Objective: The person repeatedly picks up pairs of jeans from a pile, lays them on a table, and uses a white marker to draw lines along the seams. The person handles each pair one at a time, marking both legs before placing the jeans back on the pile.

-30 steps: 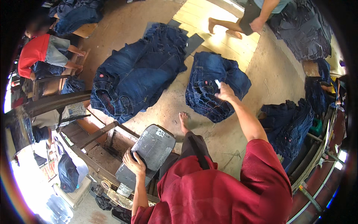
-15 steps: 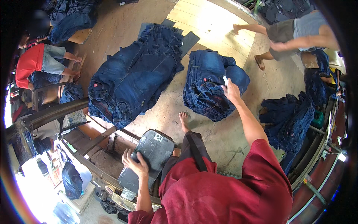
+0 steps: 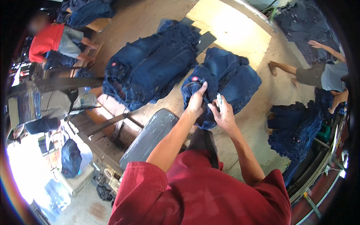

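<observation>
Both hands on the near pile of folded jeans on the floor. Left hand clamped on the waistband end of the top pair, thumb over the dark belt edge. Right hand just beside it, closed around a pale pen-like marker standing nearly upright, tip away from the body. Pile's long axis running from lower left, at the hands, up to the right. Larger stack of jeans well apart to the left. Grey stool seat near the knees.
</observation>
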`<act>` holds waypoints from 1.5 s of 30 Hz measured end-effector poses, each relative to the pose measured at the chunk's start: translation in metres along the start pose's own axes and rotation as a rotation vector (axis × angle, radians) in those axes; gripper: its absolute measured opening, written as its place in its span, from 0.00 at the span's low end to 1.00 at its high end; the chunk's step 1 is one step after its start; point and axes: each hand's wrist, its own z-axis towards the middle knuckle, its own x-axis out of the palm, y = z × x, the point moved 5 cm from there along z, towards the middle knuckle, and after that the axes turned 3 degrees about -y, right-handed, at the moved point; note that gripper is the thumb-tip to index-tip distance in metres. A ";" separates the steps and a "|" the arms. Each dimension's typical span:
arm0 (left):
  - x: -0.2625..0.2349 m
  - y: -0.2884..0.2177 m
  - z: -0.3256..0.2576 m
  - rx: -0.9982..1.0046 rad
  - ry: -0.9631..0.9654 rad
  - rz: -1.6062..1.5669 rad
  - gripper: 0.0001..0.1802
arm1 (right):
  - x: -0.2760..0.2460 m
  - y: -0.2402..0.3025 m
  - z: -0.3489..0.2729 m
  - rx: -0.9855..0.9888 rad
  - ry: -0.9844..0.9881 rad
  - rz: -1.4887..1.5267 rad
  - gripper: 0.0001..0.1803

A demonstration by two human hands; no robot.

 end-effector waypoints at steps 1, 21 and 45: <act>-0.014 -0.007 -0.009 0.048 -0.003 -0.058 0.22 | 0.018 -0.001 -0.014 0.119 0.013 0.069 0.14; -0.277 0.019 -0.305 0.114 0.028 -0.547 0.48 | 0.173 0.129 -0.222 0.061 0.779 0.326 0.21; -0.237 -0.060 -0.384 1.244 -1.147 1.180 0.21 | 0.122 -0.136 -0.001 1.324 -0.497 1.171 0.30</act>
